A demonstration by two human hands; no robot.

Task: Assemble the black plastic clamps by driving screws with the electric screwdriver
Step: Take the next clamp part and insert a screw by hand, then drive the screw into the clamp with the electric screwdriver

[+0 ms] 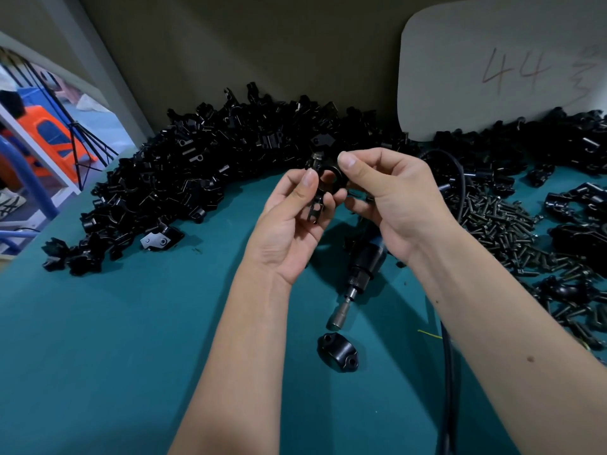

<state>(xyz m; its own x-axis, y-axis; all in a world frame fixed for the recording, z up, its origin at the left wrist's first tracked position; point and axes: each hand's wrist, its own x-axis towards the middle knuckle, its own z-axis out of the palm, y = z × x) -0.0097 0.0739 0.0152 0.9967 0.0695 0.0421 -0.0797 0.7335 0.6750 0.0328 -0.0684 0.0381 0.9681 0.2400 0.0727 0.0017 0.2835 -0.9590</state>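
Both hands hold one black plastic clamp point(323, 188) up over the teal table. My left hand point(289, 221) pinches its lower bracket between thumb and fingers. My right hand point(391, 198) grips the ring-shaped upper part, thumb on top. A screw point(318, 156) sticks out at the clamp's upper left. The electric screwdriver point(359, 267) lies on the table below the hands, bit pointing toward me. A loose clamp half point(338, 352) lies just in front of its tip.
A large heap of black clamp parts point(184, 178) curves along the back and left of the teal table point(98, 356). Screws point(502, 228) are piled on the right, with more black parts point(578, 205) beyond. The screwdriver's cable point(448, 372) runs down the right. A white board point(492, 60) leans on the wall.
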